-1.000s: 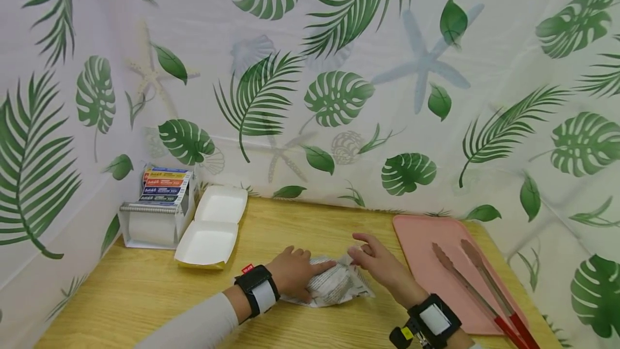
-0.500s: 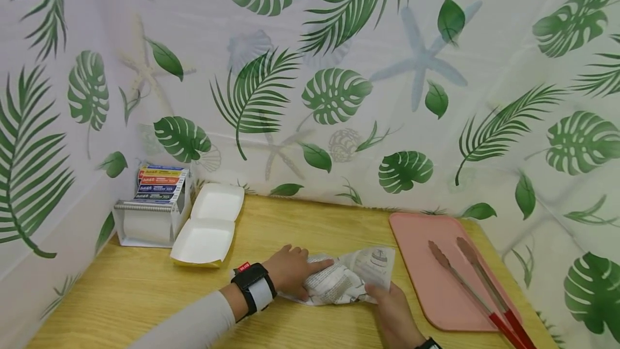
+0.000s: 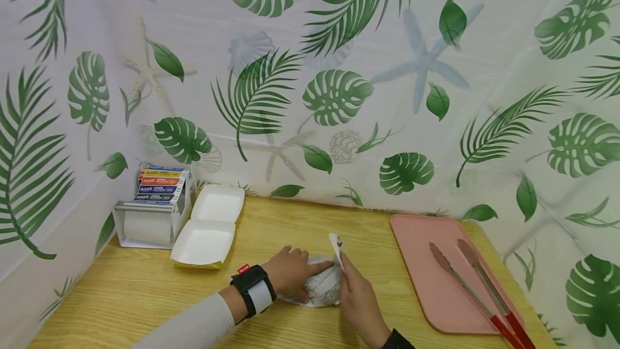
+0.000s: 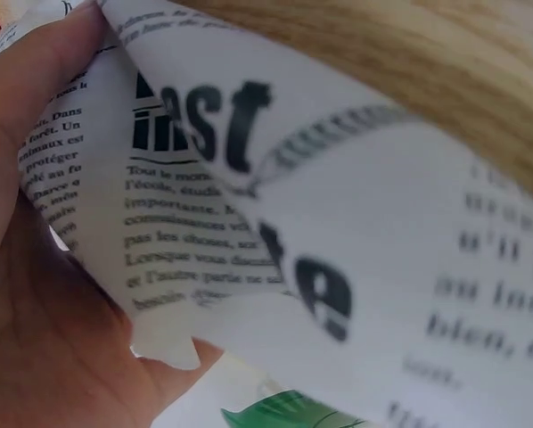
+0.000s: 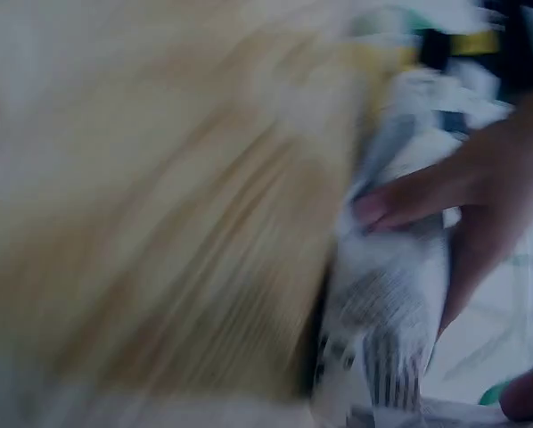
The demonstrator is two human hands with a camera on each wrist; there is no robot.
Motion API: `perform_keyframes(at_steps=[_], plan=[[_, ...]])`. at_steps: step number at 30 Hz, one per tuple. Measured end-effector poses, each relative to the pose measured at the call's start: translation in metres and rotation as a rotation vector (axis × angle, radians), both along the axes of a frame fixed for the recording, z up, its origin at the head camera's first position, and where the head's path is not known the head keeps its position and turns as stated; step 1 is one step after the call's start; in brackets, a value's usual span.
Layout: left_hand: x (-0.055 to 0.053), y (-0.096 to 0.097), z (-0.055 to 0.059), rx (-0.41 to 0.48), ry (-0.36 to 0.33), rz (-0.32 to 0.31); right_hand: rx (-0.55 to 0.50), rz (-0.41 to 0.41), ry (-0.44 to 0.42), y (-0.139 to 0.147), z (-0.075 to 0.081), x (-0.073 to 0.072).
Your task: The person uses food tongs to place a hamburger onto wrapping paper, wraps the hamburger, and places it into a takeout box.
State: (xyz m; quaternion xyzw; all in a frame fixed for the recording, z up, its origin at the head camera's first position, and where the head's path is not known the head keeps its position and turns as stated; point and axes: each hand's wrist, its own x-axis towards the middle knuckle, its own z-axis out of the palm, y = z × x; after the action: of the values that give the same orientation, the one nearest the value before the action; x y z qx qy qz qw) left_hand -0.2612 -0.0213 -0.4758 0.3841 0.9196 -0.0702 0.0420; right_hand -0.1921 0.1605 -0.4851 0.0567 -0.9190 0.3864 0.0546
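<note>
- Leaf-print curtain (image 3: 339,69) walls in a wooden table (image 3: 121,295).
- Landmark: pink tray (image 3: 416,241), at table's right, red-handled tongs (image 3: 477,290) lying on it.
- Far left of tray: paper dispenser box (image 3: 152,214), open white clamshell box (image 3: 208,228) beside it.
- Just left of tray: newsprint-wrapped bundle (image 3: 322,287).
- Left hand (image 3: 290,273) presses flat on bundle, fingers straight.
- Right hand (image 3: 356,298) pinches a paper flap, lifted upright.
- Judgement: wrapping mid-fold; next, the flap needs laying over the bundle and tucking while the left hand steadies it.
</note>
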Motion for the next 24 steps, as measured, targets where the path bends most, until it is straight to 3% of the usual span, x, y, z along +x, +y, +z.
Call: perform_keyframes(at_steps=[3, 7, 10, 16, 24], plan=[[0.0, -0.001, -0.003, 0.006, 0.019, -0.009, 0.293, 0.149, 0.137, -0.004, -0.006, 0.002], [0.0, -0.004, -0.007, 0.063, 0.039, -0.014, 0.479, 0.209, 0.251, -0.006, -0.011, 0.002], [0.0, -0.006, -0.009, 0.107, 0.025, -0.005, 0.511, 0.224, 0.255, -0.006, -0.01, 0.0], [0.0, -0.009, -0.009, 0.129, 0.009, 0.003, 0.454, 0.243, 0.204, -0.005, -0.005, -0.011], [-0.004, -0.014, -0.013, 0.13, 0.01, -0.029, 0.456, 0.395, 0.128, 0.002, -0.004, -0.018]])
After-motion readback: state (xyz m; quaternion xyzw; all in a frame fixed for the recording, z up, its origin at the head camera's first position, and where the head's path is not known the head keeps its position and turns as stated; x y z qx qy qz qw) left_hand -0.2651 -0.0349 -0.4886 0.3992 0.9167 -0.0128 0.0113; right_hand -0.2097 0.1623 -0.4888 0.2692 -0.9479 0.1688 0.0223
